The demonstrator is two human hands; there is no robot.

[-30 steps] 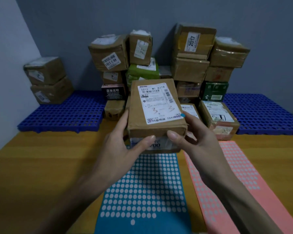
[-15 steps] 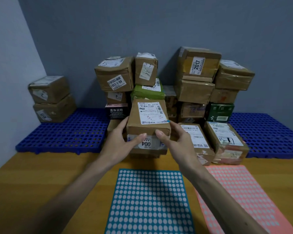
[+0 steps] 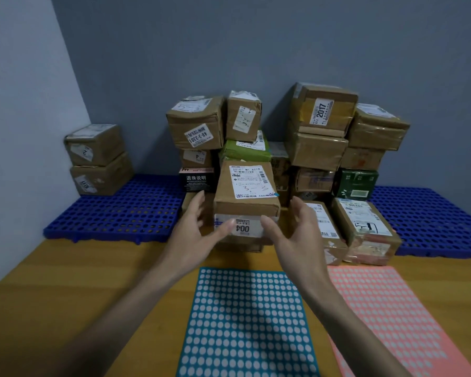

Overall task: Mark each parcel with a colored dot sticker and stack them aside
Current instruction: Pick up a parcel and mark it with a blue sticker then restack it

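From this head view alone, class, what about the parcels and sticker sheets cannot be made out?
- Head view, top parcel: label print too small to read.
- Head view, lower parcel: top hidden under the top parcel; left hand covers its left end.
- Head view, blue sticker sheet: near edge cut off by the frame.
- Head view, pink sticker sheet: left edge behind the right forearm, near end cut off.

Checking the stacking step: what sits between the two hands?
In the head view, the brown parcel with a blue dot sticker sits between the left hand and right hand, atop another box; neither hand grips it.
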